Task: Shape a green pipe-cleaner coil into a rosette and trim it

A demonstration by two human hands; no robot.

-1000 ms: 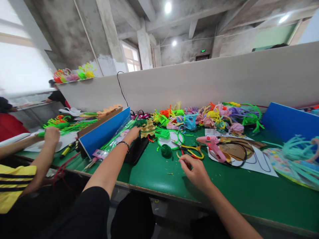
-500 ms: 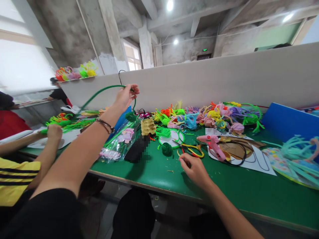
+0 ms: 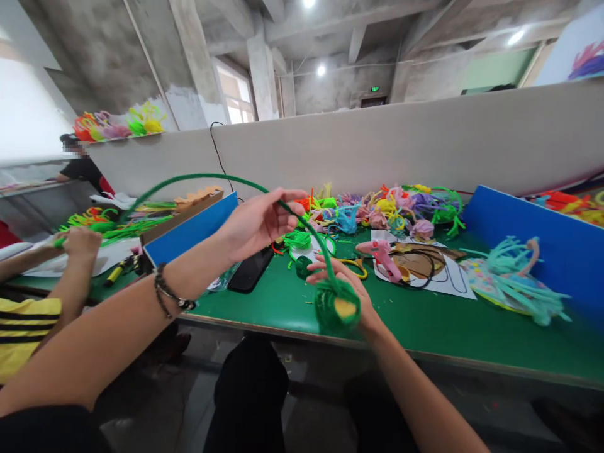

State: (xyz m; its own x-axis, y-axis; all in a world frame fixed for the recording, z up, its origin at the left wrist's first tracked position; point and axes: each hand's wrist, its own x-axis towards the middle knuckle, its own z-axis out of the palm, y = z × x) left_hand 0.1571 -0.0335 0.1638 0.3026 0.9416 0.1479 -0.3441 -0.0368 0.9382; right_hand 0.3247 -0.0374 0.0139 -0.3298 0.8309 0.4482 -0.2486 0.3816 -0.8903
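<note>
A long dark green fuzzy stem (image 3: 207, 177) arcs from the left, passes through the fingers of my left hand (image 3: 264, 223) and runs down to a round green fuzzy ball (image 3: 334, 305) with a tan patch. My left hand is closed loosely on the stem. Just behind the ball is my right hand (image 3: 352, 286), its fingers apart and partly hidden by the stem and ball; whether it grips the ball is unclear. A smaller dark green ball (image 3: 302, 267) lies on the table beyond.
On the green table (image 3: 283, 311) are a pink glue gun (image 3: 387, 259), a black phone (image 3: 248, 270) and heaps of coloured fuzzy pieces (image 3: 349, 217). Blue boards (image 3: 533, 236) stand at the right. At the left, another person's hand (image 3: 82, 242) holds green stems.
My left hand has moved right and down with the stem. The green ball now hangs by my right hand, which has opened its fingers. The view has shifted right.
</note>
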